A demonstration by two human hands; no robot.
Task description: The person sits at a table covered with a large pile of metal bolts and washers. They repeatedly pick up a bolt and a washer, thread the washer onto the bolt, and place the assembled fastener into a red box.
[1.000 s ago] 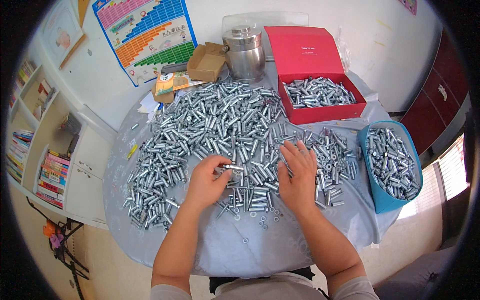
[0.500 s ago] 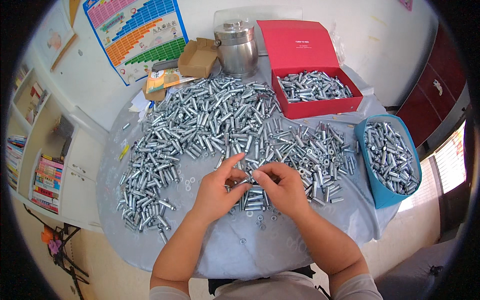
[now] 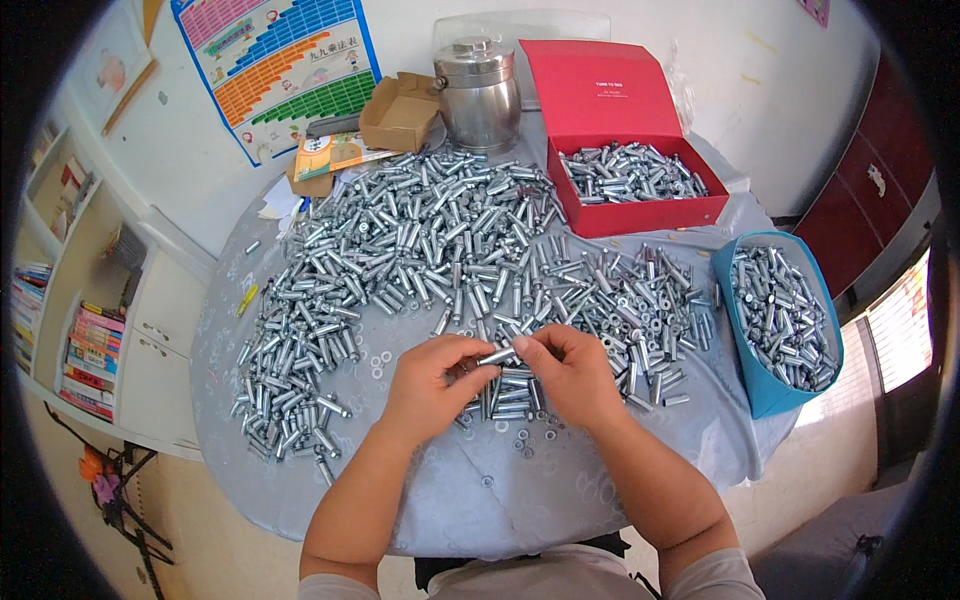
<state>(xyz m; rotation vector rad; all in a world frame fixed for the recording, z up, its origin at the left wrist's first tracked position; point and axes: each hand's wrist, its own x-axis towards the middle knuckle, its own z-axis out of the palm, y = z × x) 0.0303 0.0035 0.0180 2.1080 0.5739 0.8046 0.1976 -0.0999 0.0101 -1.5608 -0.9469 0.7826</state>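
Between my hands, low over the table's middle, is a silvery metal sleeve anchor (image 3: 497,356), lying nearly level. My left hand (image 3: 428,385) pinches one end with thumb and fingers. The thumb and fingertips of my right hand (image 3: 572,378) are closed on the other end; they hide its tip. Just beyond the hands spreads a big heap of similar sleeve anchors (image 3: 420,230). To the right lie loose tubes and washers (image 3: 640,315). A short row of metal sleeves (image 3: 515,392) sits beneath my hands, with a few washers (image 3: 525,440) in front.
At the back right stands an open red box (image 3: 640,215) filled with metal anchors. A teal fabric bin (image 3: 785,398), also full, stands at the right edge. Behind the heap are a steel pot (image 3: 478,105), a small cardboard box (image 3: 395,120) and papers. Grey cloth (image 3: 400,510) covers the table.
The left index finger, raised before, has come down onto the anchor. The anchor now shows lengthwise between both hands; earlier the fingers mostly hid it.
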